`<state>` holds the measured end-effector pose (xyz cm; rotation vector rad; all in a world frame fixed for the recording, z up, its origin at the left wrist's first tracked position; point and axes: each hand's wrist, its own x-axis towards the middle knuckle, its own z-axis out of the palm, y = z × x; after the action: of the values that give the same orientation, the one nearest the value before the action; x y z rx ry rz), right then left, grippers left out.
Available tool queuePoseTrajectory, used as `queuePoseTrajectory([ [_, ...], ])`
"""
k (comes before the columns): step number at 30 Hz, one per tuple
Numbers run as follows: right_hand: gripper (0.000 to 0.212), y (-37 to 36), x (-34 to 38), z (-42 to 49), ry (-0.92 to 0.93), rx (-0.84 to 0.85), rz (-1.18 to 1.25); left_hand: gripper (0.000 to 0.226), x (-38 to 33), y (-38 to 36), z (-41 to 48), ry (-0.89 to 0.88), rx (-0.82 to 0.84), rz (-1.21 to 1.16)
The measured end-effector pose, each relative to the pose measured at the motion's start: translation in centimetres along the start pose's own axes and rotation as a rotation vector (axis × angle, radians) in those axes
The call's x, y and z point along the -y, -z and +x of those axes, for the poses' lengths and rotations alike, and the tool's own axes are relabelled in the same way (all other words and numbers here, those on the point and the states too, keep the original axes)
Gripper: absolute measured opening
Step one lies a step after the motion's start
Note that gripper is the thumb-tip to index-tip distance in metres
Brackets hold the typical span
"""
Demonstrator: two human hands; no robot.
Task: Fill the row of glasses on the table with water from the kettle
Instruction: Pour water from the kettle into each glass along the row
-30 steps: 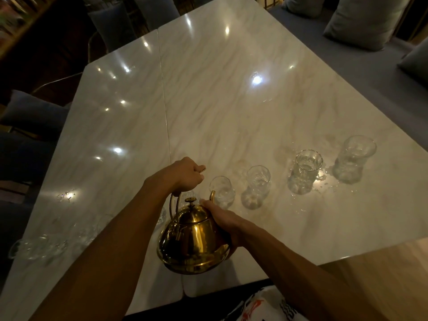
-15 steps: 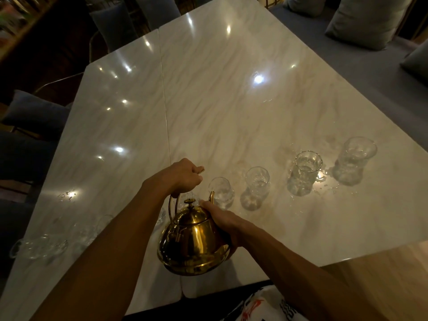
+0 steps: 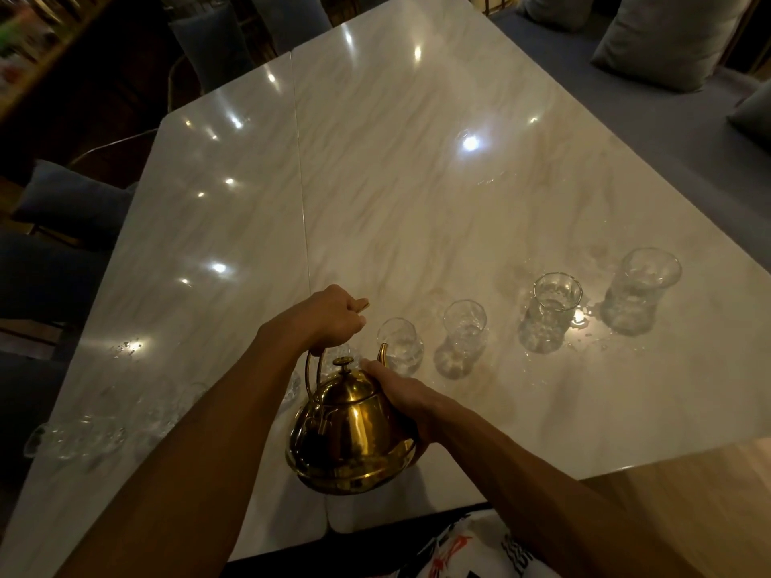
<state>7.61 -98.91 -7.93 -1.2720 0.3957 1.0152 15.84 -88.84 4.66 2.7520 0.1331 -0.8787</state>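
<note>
A gold kettle (image 3: 348, 435) hangs above the table's near edge, tilted with its spout toward a clear glass (image 3: 401, 347). My left hand (image 3: 333, 317) grips the kettle's arched handle from above. My right hand (image 3: 400, 396) presses against the kettle's right side by the lid. To the right stands a row of three more glasses: one (image 3: 464, 335), one (image 3: 553, 312) holding water, and the farthest (image 3: 640, 289). Several dim glasses (image 3: 96, 431) sit at the left, partly behind my left arm.
The marble table (image 3: 417, 181) has a seam running down its middle and water drops around the right glasses. Grey cushions (image 3: 667, 35) lie on a bench at the far right. Dark chairs (image 3: 66, 202) stand along the left side.
The kettle and both hands have stayed almost still, tilted at the same glass; the view has shifted only slightly.
</note>
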Motion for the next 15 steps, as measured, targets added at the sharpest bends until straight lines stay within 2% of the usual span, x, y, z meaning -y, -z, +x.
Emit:
queuePoseTrajectory([
  [2,0.063,0.1,0.0,-0.2,0.005,-0.005,-0.006,0.043,-0.2,-0.1,-0.3,-0.010,-0.002,0.003],
  [6,0.076,-0.1,-0.1,-0.4,0.015,-0.040,-0.030,0.045,-0.2,-0.4,-1.2,-0.039,-0.042,0.016],
  [9,0.071,-0.5,-0.3,-0.5,0.062,-0.081,-0.045,0.047,0.3,-0.6,-2.0,-0.066,-0.099,0.027],
  [13,0.076,-1.4,-0.3,-1.0,0.122,-0.123,-0.078,0.047,1.2,-0.9,-3.2,-0.125,-0.168,0.015],
  [15,0.069,-1.7,-0.2,-1.7,0.187,-0.150,-0.099,0.048,1.7,-1.1,-4.0,-0.161,-0.192,-0.001],
])
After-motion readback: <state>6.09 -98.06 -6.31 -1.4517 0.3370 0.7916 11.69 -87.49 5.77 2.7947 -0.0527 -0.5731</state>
